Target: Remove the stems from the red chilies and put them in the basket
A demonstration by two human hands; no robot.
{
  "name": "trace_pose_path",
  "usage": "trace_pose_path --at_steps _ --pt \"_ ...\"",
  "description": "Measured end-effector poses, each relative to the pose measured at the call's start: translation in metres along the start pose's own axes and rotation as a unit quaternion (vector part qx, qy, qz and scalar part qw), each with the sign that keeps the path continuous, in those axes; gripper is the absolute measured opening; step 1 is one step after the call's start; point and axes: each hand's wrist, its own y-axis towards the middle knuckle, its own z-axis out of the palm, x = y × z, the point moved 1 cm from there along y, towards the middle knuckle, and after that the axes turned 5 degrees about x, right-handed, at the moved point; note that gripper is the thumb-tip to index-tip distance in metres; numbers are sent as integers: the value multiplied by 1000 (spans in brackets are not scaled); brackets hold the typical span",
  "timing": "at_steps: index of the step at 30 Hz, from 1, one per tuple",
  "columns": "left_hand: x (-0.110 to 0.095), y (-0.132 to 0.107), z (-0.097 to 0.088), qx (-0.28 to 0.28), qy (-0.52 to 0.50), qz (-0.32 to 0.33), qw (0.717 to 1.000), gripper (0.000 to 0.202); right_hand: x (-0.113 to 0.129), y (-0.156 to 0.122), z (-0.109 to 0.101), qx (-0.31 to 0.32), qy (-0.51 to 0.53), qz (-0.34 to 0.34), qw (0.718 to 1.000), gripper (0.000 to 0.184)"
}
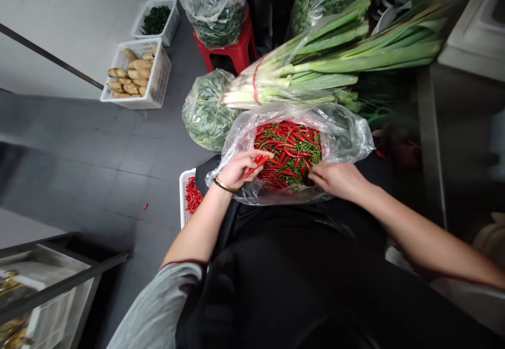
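Head view looks down on a heap of red chilies (288, 149) with green stems, lying in an open clear plastic bag (349, 133) across the person's lap (300, 228). Left grip (236, 170) is clenched on a couple of chilies (259, 161), its wrist bent over the bag's near edge and its fingers curled just beside the heap. Right grip (335, 180) lies palm down, the arm reaching in from the side, with its fingertips (311, 177) touching the heap; whether it holds anything is hidden. Just left of the left grip, a white plastic crate (182, 194) holds more red chilies, and its rim sits against the lap. Ahead of both grips, just past the bag's far edge, lie a bag of leafy greens (205, 112) and a bundle of green onions (327, 60) tied with red string. Farther left of the left grip spreads a grey tile floor (98, 149), with one stray chili (145, 206) on it.
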Motion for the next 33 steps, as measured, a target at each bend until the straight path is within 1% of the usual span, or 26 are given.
trace_pose_path --at_steps 2,3,5,6,7,9,11,13,15,16,18,19,20,21,22,24,26,28,30,31,32,33 --pt "2 9 1 22 -138 18 990 44 0 21 -14 -95 12 73 993 46" --pt "4 14 2 24 -185 29 982 39 -1 35 -19 -113 12 104 988 48" --pt "8 24 7 18 -239 35 970 29 -5 61 -25 -72 1 125 989 46" --pt "10 29 10 11 -252 29 967 27 -7 70 -26 -51 -1 124 991 43" --pt "13 33 14 5 -260 19 965 31 -9 76 -26 -41 1 121 992 39" --pt "19 42 22 -17 -266 1 964 42 -12 77 -25 -61 11 126 990 36" --pt "22 51 32 -45 -266 -2 963 46 -11 65 -23 -100 22 123 987 37" --pt "22 59 43 -68 -268 14 961 48 -4 50 -23 -127 34 80 988 38" --pt "20 65 51 -73 -276 39 958 49 5 35 -22 -141 67 -11 988 37" --pt "18 66 54 -66 -279 47 957 49 9 29 -21 -142 94 -66 983 37" --pt "16 67 55 -32 -278 42 959 46 14 20 -17 -125 152 -166 966 36" --pt "15 66 53 -13 -276 31 960 44 13 17 -14 -105 174 -202 958 35" --pt "15 65 49 -4 -278 21 960 43 9 14 -10 -84 184 -217 955 34" --pt "16 64 44 -9 -285 13 958 43 4 13 -6 -68 180 -207 959 33" --pt "17 62 38 -23 -296 7 955 45 -4 13 -2 -60 164 -174 969 33" --pt "21 59 27 -66 -320 -7 945 51 -22 14 5 -65 116 -66 989 33" --pt "25 55 19 -95 -321 -32 942 54 -37 17 7 -79 73 36 994 34" --pt "26 52 17 -90 -293 -42 951 51 -42 19 5 -95 48 99 989 36" --pt "26 51 21 -60 -239 -20 969 40 -39 18 2 -116 36 117 986 39" --pt "26 51 26 -45 -197 -5 979 35 -34 17 1 -119 30 107 987 40" --pt "26 51 31 -36 -141 10 989 30 -28 16 0 -108 22 85 990 39" --pt "28 52 38 -27 -68 20 997 25 -22 14 1 -85 11 58 995 37"
